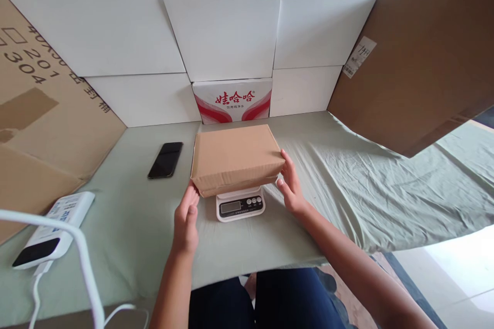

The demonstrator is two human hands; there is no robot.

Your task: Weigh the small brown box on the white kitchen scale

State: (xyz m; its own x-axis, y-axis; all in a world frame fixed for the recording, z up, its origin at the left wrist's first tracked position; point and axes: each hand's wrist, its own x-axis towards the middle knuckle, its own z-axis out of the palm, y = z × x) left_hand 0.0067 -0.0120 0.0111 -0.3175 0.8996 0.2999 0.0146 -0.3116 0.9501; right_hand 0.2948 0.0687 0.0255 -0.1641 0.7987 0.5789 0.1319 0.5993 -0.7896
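Note:
A closed brown cardboard box (235, 157) is between my two hands, over a small white digital kitchen scale (241, 207). The scale's front panel, with a grey display and several round buttons, shows below the box. Its weighing plate is hidden, so I cannot tell whether the box rests on it. My left hand (187, 216) presses the box's near left corner, fingers partly behind it. On the right side, my right hand (290, 183) grips the near corner with thumb in front and fingers along the side.
Left of the box lies a black smartphone (165, 160). A white power bank (56, 229) with a white cable (87, 262) is farther left. White boxes (227, 38), one with red print (232, 101), line the back. Large cartons (417, 61) flank the green cloth (309, 164).

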